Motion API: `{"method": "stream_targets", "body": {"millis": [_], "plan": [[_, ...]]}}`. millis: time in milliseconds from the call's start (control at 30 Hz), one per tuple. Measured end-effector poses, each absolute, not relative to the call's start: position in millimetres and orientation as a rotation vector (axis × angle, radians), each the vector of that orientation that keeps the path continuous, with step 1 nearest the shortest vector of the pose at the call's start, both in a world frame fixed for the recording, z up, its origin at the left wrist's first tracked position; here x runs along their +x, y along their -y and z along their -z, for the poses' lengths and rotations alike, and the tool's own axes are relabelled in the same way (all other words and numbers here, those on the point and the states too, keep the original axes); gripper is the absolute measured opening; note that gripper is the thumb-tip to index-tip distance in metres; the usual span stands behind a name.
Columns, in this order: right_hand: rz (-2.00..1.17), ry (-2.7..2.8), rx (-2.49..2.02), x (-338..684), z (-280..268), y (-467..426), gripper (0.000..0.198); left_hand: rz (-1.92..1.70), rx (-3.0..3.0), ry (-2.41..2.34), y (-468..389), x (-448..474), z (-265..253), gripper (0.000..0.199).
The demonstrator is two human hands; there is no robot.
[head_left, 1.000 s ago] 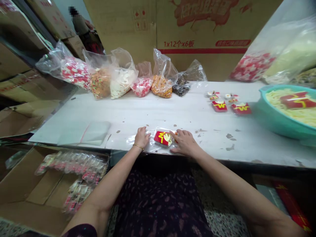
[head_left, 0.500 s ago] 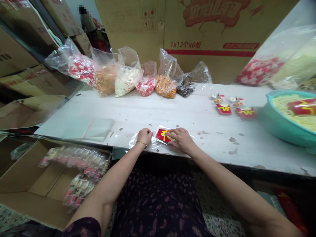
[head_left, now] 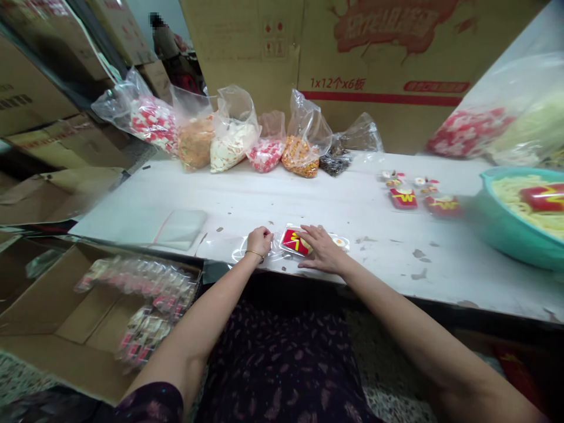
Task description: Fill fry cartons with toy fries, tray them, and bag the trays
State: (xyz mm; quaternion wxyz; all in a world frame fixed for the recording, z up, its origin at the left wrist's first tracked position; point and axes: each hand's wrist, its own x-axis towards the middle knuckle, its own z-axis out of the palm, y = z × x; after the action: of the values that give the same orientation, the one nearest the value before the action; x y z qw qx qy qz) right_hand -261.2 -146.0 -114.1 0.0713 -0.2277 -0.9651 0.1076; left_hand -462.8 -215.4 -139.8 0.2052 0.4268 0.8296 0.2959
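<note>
A clear plastic bag point(head_left: 240, 250) lies flat at the table's near edge, with a red packet bearing a yellow zigzag point(head_left: 291, 241) in its middle part. My left hand point(head_left: 259, 242) is closed in a pinch on the bag, just left of the packet. Over the packet's right side lies my right hand point(head_left: 324, 249), palm down with fingers spread, touching it. Beyond that hand a small white piece with an orange centre point(head_left: 339, 241) shows through the plastic. The hand covers what lies between the two.
Flat clear bags point(head_left: 181, 229) lie to the left. Bags of small pieces point(head_left: 264, 154) line the back. Two red packets point(head_left: 402, 198) with small pieces sit near a turquoise basin point(head_left: 506, 220). An open carton point(head_left: 42, 320) below left holds packed bags. A person point(head_left: 166, 44) sits far back.
My right hand's fingers have spread and uncovered more of the packet, and the white piece with the orange centre now shows. My left hand keeps its pinch. The view has shifted slightly.
</note>
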Motion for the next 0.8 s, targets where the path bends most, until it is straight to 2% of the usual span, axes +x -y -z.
{"method": "stream_targets", "body": {"millis": [67,200,433,533,667,800], "plan": [[-0.318,2.908,-0.741,-260.6,117.3,144.6,0.08,-0.844,1.173,-2.301,215.3,-462.5,141.1,0.01],[-0.359,2.94,-0.607,-261.5,120.1,143.7,0.071,-0.849,1.157,-2.311,212.2,-462.3,145.2,0.01],[-0.466,2.995,-0.339,-261.1,123.6,149.7,0.069,-0.916,1.037,-2.263,205.6,-461.5,150.6,0.013],[-0.506,3.05,-0.288,-263.3,119.3,147.5,0.07,-0.853,1.187,-2.202,211.1,-467.0,144.9,0.018],[-0.535,3.109,-0.323,-267.1,110.0,142.6,0.07,-0.746,1.505,-1.976,222.4,-480.7,126.7,0.039],[-0.553,3.152,-0.328,-270.1,103.7,141.1,0.075,-0.449,1.81,-1.698,220.9,-484.6,108.6,0.037]]}}
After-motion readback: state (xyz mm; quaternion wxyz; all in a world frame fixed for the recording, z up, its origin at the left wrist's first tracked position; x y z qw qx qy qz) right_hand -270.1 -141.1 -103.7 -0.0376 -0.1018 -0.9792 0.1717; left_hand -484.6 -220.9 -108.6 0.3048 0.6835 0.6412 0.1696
